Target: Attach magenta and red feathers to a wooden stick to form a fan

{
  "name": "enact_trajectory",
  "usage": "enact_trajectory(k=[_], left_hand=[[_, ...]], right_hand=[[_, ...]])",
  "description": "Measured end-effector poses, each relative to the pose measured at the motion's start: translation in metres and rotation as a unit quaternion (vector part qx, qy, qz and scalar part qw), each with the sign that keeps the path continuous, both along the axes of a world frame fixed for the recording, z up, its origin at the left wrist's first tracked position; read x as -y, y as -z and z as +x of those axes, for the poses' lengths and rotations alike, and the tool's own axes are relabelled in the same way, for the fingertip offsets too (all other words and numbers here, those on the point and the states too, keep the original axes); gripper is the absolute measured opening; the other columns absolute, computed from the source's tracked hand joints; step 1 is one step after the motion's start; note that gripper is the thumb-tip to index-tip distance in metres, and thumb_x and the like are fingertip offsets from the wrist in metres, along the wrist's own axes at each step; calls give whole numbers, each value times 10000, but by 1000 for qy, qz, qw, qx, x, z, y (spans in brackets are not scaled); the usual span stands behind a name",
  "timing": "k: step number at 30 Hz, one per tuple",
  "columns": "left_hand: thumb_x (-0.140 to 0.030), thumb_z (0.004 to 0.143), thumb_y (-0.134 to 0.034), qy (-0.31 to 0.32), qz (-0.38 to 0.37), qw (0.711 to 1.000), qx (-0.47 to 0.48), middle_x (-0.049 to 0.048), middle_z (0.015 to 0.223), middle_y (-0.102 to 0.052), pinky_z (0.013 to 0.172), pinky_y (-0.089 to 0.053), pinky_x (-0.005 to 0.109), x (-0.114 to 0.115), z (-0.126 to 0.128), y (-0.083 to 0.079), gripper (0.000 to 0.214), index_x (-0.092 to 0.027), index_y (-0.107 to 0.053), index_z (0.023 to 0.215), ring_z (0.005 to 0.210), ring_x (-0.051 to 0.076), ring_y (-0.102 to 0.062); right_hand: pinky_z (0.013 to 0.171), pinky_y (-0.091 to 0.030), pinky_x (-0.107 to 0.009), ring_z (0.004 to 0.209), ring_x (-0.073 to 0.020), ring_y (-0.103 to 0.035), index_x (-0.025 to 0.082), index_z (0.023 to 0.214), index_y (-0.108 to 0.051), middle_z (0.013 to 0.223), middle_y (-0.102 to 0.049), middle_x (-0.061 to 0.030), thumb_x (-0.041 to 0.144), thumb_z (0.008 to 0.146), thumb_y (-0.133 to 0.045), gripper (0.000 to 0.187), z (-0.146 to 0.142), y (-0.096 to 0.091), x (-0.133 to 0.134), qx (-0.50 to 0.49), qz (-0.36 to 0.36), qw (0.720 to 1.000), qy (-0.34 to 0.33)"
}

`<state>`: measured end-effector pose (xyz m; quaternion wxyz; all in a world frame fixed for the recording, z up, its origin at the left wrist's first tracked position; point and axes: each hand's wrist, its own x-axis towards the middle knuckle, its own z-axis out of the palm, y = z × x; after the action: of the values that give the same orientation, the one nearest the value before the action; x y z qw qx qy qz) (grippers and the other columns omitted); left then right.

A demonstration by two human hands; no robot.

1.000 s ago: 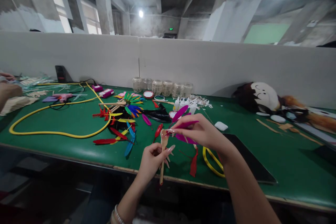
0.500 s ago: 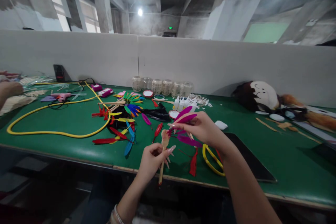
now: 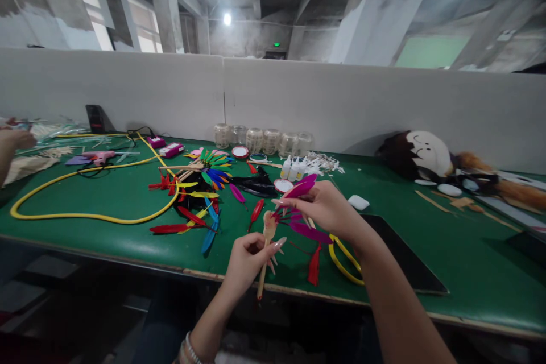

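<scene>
Near the front edge of the green table, my left hand (image 3: 251,259) pinches the handle of a wooden spoon (image 3: 269,226), its broad head up and a reddish smear on it. My right hand (image 3: 326,207) is closed on a magenta feather (image 3: 302,186) beside the spoon's head. More magenta feathers (image 3: 310,233) fan out on that side, their dark quills meeting the spoon's edge. My right fingers partly hide where the held feather ends. Below my right hand lies a red tassel-like feather (image 3: 314,266).
Loose feathers (image 3: 209,230) and a multicoloured feather fan (image 3: 215,168) lie left of centre. Yellow cord (image 3: 85,216) loops across the left side. Glass jars (image 3: 255,139) and small glue bottles (image 3: 294,169) stand behind. A black mat (image 3: 401,256) lies right; another person's hand (image 3: 19,139) is far left.
The magenta feather in my right hand has tilted slightly near the spoon's head. My left hand stays nearly still. The other person's hand at far left has shifted a little.
</scene>
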<state>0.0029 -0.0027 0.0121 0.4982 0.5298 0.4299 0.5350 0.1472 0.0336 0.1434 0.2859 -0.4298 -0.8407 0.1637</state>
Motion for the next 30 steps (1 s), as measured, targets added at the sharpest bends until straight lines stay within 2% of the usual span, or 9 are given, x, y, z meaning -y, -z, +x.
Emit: enact_trajectory(k=[5,8,11,18,24,30], left_hand=[[-429,647,-639,-2,10,1000,-12,-22,425,-476,397,-334,184,1,0,-1,342,-124,-572,508,403,75,-428],[-420,652,-637,-7,13,1000,-14,-21,423,-474,401,-334,183,2,0,-3,341,-124,-570,497,406,74,-423],[-407,660,-635,-9,15,1000,-16,-21,426,-470,407,-337,182,3,0,-5,336,-125,-567,490,414,74,-421],[-430,646,-639,-7,10,1000,-20,-18,428,-466,405,-328,185,3,-1,-4,354,-126,-568,479,416,76,-416],[-435,641,-641,-2,10,1000,-19,-15,434,-494,410,-338,188,1,-1,-1,337,-123,-603,520,411,80,-434],[-399,662,-635,-4,13,1000,-20,-22,433,-480,414,-345,184,3,0,-3,314,-124,-593,517,411,76,-430]], right_hand=[[401,-223,-212,421,-60,-288,139,588,-645,396,-360,46,359,784,-516,322,2,2,-1,5,25,1000,9],[406,-195,-225,434,-61,-224,148,425,-497,412,-256,55,374,775,-525,417,1,3,-2,19,42,998,39],[410,-165,-236,444,-65,-192,163,369,-349,428,-194,56,391,759,-541,490,0,3,-2,28,52,996,73],[396,-195,-230,422,-67,-249,157,500,-540,416,-305,45,445,765,-510,393,2,3,0,-32,32,998,48],[384,-188,-224,427,-60,-212,160,464,-493,424,-275,49,429,767,-516,406,-1,4,1,-32,19,998,41],[401,-193,-232,447,-64,-194,173,403,-340,426,-236,51,399,771,-516,466,-2,5,-1,10,28,997,68]])
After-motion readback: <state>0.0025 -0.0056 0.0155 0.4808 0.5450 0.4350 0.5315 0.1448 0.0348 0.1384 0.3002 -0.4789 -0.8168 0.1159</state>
